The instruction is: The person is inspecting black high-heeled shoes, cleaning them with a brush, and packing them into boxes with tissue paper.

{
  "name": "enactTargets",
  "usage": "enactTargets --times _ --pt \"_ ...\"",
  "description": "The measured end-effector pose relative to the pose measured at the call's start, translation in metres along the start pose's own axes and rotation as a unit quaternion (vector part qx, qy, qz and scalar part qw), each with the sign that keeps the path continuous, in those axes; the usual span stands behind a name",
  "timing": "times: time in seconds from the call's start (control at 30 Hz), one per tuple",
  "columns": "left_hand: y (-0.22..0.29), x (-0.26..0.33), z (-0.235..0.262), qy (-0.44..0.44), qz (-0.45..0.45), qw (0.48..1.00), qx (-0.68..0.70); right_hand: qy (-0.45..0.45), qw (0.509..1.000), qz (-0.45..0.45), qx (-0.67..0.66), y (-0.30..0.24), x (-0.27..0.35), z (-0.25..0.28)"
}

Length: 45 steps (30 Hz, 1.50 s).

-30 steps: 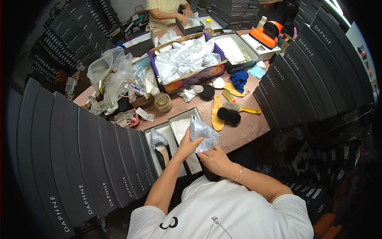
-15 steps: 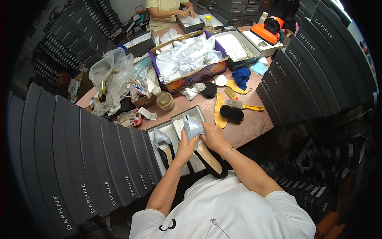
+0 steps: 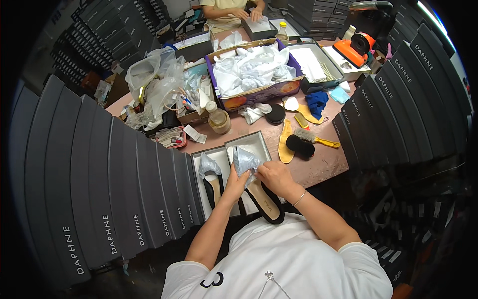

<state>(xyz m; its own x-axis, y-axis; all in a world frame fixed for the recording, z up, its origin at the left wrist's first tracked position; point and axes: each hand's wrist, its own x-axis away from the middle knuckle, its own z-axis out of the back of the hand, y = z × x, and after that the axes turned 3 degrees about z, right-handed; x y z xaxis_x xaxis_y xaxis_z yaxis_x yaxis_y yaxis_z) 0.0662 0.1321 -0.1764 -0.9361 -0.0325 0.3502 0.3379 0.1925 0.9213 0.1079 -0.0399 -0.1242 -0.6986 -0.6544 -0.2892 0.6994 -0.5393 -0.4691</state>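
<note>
A black shoe with a beige insole (image 3: 264, 199) is held above an open grey shoebox part (image 3: 260, 141), toe pointing away from me. Crumpled greyish wrapping (image 3: 245, 160) covers its toe. My left hand (image 3: 235, 185) is closed round the left side of the wrapped toe. The fingers of my right hand (image 3: 277, 177) are pinched on the wrapping's near right edge, by the shoe's opening. To the left, a matching shoe (image 3: 213, 188), its toe also wrapped, lies in the other shoebox part (image 3: 199, 195).
Tall stacks of dark shoeboxes (image 3: 117, 174) flank me left and right (image 3: 393, 107). Ahead are a carton of white wrapping (image 3: 259, 70), a pump bottle (image 3: 219, 120), a brush (image 3: 326, 142), a black sponge (image 3: 300, 146) and yellow cloths. Across the table, a co-worker's hands (image 3: 249, 14) work at a box.
The view has shifted, moving the table things right in the picture. My right hand has slid slightly nearer along the wrapping. The left hand keeps its hold on the shoe.
</note>
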Motion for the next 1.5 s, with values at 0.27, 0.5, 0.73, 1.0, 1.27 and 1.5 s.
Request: enactTargets --times 0.27,0.5,0.73,1.0,1.27,1.5 --pt "0.019 0.000 -0.008 -0.047 -0.002 0.998 -0.031 0.050 0.979 -0.077 -0.181 0.015 -0.018 -0.009" --pt "0.018 0.018 -0.034 0.151 -0.189 0.922 -0.301 0.056 0.973 -0.107 -0.199 0.010 -0.006 -0.008" --pt "0.000 -0.005 -0.050 0.227 -0.186 0.938 -0.184 0.059 0.975 -0.119 -0.175 0.010 0.002 -0.005" --pt "-0.005 -0.017 -0.046 0.255 -0.100 0.958 -0.084 0.028 0.976 -0.128 -0.172 0.003 -0.007 -0.020" --pt "-0.031 0.040 0.061 0.291 -0.094 0.875 -0.374 -0.062 0.963 -0.193 -0.178 0.066 -0.020 -0.089" --pt "-0.100 0.052 0.105 0.327 0.139 0.900 -0.253 -0.104 0.943 -0.227 -0.221 0.029 0.049 -0.093"
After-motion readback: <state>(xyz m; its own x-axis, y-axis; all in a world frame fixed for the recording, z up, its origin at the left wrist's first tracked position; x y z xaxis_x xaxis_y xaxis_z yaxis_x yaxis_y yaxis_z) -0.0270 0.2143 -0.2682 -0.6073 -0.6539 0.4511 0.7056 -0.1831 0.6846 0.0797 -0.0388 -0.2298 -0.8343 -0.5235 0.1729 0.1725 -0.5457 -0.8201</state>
